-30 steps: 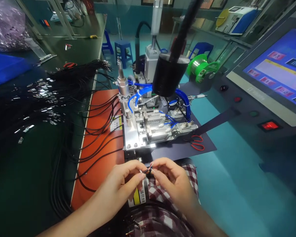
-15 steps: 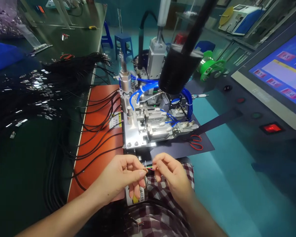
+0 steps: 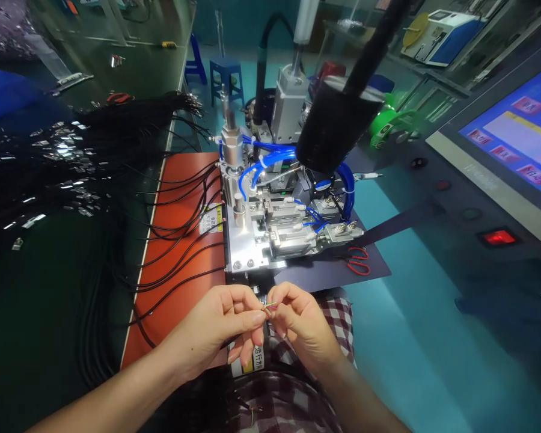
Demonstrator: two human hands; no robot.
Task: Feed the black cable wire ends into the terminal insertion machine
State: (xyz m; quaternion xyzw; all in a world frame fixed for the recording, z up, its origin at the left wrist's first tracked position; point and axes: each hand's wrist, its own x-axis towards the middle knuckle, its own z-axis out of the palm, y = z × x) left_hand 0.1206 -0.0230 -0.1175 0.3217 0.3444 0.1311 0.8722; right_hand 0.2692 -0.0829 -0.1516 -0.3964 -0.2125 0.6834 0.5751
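Note:
Between my hands are the thin coloured wires (image 3: 270, 305) of a cable end, green and pinkish strands among them. My left hand (image 3: 228, 322) pinches the cable end between thumb and forefinger, its other fingers curled below. Close against it, my right hand (image 3: 300, 316) has thumb and forefinger closed on the wires. Just beyond the fingers stands a bench machine (image 3: 247, 243) with metal slides and blue air tubes. The rest of the held cable is mostly hidden by my left hand.
Black cables (image 3: 184, 240) run from the machine across an orange mat (image 3: 180, 207) to a big cable bundle (image 3: 72, 156) at left. Red-handled scissors (image 3: 358, 261) lie on the dark base plate. A control screen (image 3: 514, 144) stands at right; a black cylinder (image 3: 338, 129) hangs above the machine.
My right hand has moved left, closer to my left hand, and its fingers now cover more of the coloured wires. My left hand has barely moved. The view has shifted slightly.

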